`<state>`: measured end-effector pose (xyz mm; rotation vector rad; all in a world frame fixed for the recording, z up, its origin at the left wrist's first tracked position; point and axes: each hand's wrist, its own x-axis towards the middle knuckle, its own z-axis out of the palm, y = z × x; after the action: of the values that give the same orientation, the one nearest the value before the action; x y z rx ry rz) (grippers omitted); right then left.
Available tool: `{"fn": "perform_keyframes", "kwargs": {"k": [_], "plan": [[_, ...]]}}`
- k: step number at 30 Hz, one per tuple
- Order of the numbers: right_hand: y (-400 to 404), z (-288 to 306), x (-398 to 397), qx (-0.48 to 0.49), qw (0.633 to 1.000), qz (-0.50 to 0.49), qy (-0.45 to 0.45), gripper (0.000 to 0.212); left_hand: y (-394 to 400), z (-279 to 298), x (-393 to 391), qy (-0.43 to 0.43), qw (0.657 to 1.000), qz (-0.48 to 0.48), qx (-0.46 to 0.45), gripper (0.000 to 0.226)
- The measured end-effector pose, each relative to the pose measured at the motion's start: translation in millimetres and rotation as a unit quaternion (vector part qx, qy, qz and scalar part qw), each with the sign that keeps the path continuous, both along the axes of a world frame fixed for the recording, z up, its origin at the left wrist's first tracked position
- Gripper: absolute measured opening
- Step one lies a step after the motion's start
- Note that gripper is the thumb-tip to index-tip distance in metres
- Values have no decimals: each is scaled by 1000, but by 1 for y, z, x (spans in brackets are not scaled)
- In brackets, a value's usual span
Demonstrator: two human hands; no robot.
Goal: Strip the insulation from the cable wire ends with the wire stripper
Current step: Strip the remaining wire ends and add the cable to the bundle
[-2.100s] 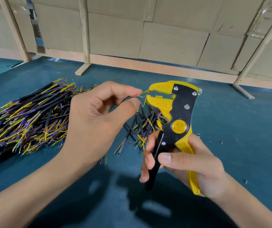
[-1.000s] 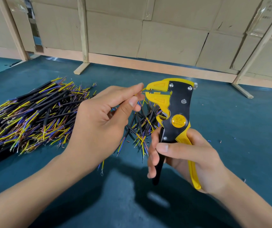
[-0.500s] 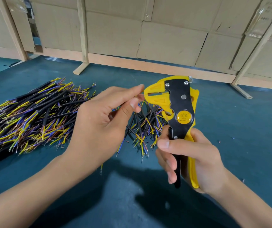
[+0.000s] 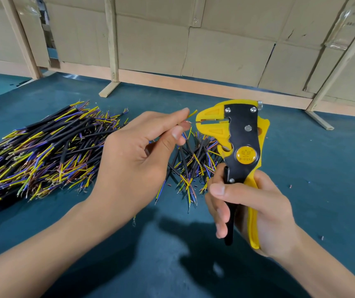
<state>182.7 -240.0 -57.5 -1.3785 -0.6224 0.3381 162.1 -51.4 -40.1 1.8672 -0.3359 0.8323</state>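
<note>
My left hand pinches a thin yellow-tipped cable wire between thumb and fingers, its end just beside the closed nose of the yellow-and-black wire stripper. My right hand grips the stripper's handles, squeezed together, above the teal surface.

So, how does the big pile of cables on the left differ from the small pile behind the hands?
The big pile holds many more cables than the small pile. The big pile's cables lie roughly parallel; the small pile's cross each other loosely. Both lie on the blue-green table and show black jackets with yellow and blue wire ends.
</note>
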Motion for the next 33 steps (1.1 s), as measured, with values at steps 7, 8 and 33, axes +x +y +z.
{"fn": "perform_keyframes", "kwargs": {"k": [7, 8, 33], "plan": [[0, -3, 2, 1, 1000, 14, 7, 16, 0, -5, 2, 31, 999, 21, -10, 26], [-1, -2, 2, 3, 1000, 18, 9, 15, 0, -5, 3, 33, 999, 22, -12, 26], [-4, -7, 8, -15, 997, 62, 51, 30, 1, -4, 3, 3, 999, 3, -41, 37]]}}
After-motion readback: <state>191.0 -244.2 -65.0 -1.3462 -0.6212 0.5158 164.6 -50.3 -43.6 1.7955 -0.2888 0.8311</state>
